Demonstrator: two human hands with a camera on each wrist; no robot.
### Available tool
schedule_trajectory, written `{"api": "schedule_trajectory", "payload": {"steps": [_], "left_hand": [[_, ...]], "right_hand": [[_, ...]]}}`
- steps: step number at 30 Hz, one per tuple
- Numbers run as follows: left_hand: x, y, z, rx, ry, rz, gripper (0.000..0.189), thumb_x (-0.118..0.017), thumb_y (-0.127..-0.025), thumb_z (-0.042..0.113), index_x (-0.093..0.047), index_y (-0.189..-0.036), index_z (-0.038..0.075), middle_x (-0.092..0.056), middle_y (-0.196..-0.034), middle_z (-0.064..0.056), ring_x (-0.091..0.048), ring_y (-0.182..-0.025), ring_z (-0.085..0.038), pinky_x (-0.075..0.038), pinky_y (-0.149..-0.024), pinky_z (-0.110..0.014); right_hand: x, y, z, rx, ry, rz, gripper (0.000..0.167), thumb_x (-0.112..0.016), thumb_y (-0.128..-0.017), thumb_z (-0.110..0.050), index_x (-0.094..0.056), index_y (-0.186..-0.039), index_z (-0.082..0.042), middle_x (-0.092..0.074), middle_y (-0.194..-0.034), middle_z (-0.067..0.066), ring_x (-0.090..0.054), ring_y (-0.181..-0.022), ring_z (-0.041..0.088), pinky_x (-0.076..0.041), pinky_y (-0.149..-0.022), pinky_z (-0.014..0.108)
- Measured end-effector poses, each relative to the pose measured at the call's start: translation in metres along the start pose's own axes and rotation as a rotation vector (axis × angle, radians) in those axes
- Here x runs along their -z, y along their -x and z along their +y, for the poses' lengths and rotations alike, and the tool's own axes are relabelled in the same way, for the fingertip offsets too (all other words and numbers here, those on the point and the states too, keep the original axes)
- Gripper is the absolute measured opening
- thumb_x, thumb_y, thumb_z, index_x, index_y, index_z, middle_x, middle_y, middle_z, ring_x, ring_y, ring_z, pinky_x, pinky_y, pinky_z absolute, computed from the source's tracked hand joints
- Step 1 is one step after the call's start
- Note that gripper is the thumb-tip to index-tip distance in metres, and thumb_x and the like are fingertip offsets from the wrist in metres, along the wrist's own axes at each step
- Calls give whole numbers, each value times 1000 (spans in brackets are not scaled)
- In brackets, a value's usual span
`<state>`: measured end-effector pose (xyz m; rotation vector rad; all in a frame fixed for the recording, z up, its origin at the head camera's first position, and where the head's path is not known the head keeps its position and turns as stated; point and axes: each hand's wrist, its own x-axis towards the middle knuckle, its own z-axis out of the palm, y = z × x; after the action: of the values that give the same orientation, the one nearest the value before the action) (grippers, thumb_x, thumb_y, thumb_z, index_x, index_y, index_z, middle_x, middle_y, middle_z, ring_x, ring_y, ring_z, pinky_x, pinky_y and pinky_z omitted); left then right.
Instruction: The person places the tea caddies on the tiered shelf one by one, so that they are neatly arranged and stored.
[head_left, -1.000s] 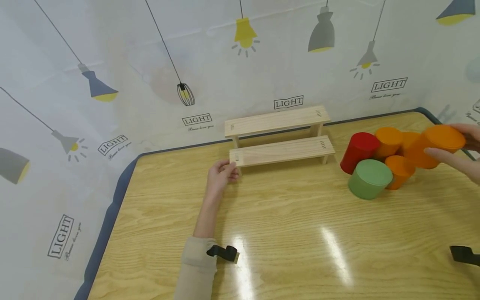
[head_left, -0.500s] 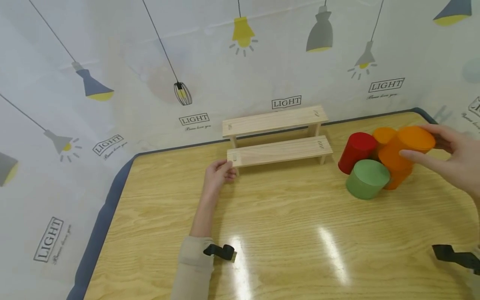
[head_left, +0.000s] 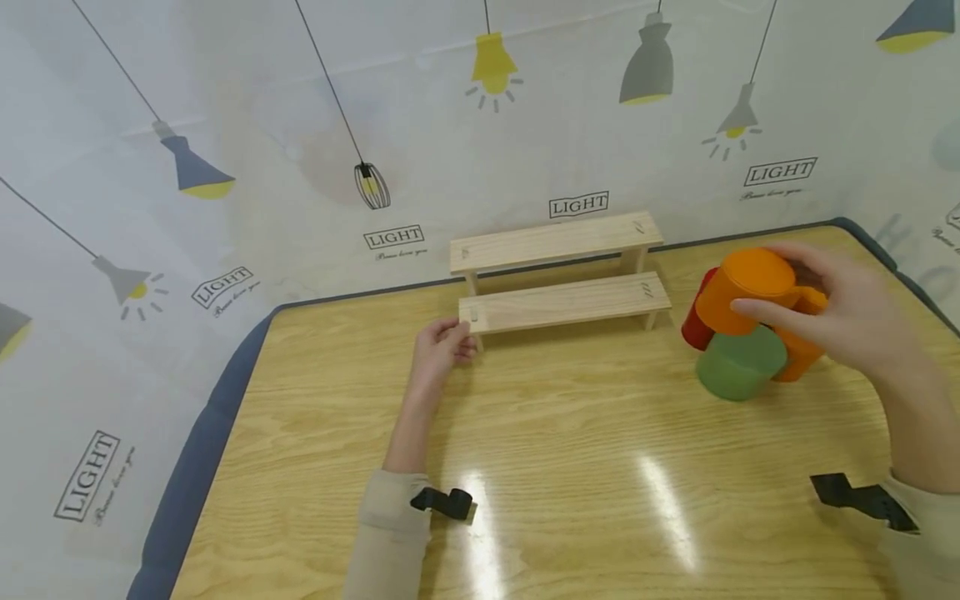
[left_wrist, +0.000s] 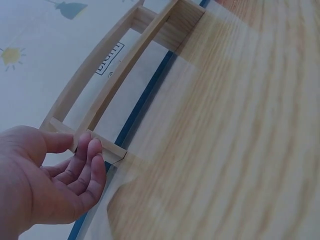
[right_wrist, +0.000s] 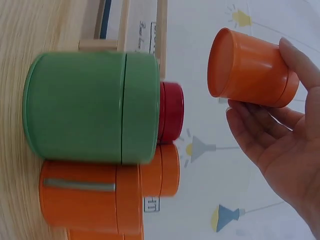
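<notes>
In the head view my left hand pinches the left end of the lower board of a two-tier wooden shelf; the left wrist view shows thumb and fingertips at that board end. My right hand holds an orange canister, raised and tilted over the other canisters. Thumb and fingers lie around its lidded end in the right wrist view. Below it stand a green canister, a red canister, partly hidden, and orange canisters grouped close together.
The shelf stands near the back edge of the wood-grain table, with both boards bare. Behind the table hangs a pale wall covering printed with lamps. A blue edging runs along the table's left side.
My right hand has carried the orange canister leftward, from the right side of the cluster to above the green and red canisters. My left hand stays at the shelf's end.
</notes>
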<state>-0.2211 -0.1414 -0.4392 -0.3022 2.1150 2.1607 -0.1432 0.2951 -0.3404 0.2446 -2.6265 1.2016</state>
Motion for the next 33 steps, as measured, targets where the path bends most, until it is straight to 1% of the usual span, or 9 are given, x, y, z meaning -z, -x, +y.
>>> {"api": "schedule_trajectory", "payload": {"steps": [5,9,15,20,23,26,28,30,33], "left_hand": [[0,0,-1,-3,-3,-6,41,-61,-102,13,-50,-136,-8,-69,-98,-20,-66,-70,-16,-58,-69,-26],[0,1,-2,-3,-8,-2,39,-61,-103,14,-51,-135,-6,-69,-102,-23,-67,-71,-17,-59,-71,-27],[0,1,-3,-3,-5,-3,37,-61,-103,14,-53,-134,-5,-69,-101,-21,-67,-73,-17,-59,-72,-29],[0,1,-3,-11,-1,-8,35,-60,-103,13,-55,-133,-5,-69,-100,-19,-67,-74,-18,-59,-72,-29],[-1,0,-3,-17,-1,-7,34,-61,-103,13,-56,-131,-5,-69,-97,-19,-67,-73,-18,-59,-72,-29],[-1,0,-3,-23,1,-6,31,-61,-103,12,-57,-129,-5,-69,-95,-18,-66,-71,-17,-59,-71,-30],[-1,0,-4,-27,4,-3,31,-61,-103,12,-57,-128,-5,-69,-94,-18,-66,-70,-17,-59,-70,-29],[-1,0,-4,-26,6,0,31,-61,-103,12,-57,-128,-5,-69,-93,-16,-66,-70,-17,-59,-70,-29],[-1,0,-5,-27,4,-1,33,-61,-103,12,-56,-129,-6,-69,-92,-15,-66,-71,-17,-60,-70,-29]], "right_hand": [[-14,-6,-10,47,-46,-35,60,-84,-85,-14,-57,-140,-14,-60,-119,-14,-57,-100,-2,-43,-80,7],[-27,-10,-18,83,-43,-29,59,-86,-83,-17,-61,-136,-16,-63,-116,-12,-59,-97,0,-44,-79,8],[-47,-18,-28,96,-44,-42,61,-87,-82,-21,-61,-136,-14,-66,-120,2,-59,-94,-3,-45,-80,9],[-66,-24,-35,98,-55,-61,61,-85,-85,-24,-58,-139,-13,-66,-122,7,-61,-90,10,-47,-69,15],[-81,-26,-39,128,-72,-63,61,-85,-85,-25,-58,-138,-11,-67,-120,8,-62,-95,19,-47,-73,18],[-96,-29,-43,163,-113,-84,60,-85,-84,-23,-59,-136,-8,-67,-120,9,-63,-101,22,-49,-80,15],[-105,-31,-45,160,-146,-101,59,-86,-84,-23,-59,-135,-8,-66,-119,8,-63,-101,23,-52,-78,14],[-114,-34,-47,162,-161,-118,60,-86,-84,-24,-59,-135,-7,-66,-119,8,-63,-102,23,-56,-75,18],[-125,-38,-49,176,-146,-118,61,-87,-83,-24,-59,-134,-6,-67,-118,8,-64,-101,23,-56,-82,29]]}}
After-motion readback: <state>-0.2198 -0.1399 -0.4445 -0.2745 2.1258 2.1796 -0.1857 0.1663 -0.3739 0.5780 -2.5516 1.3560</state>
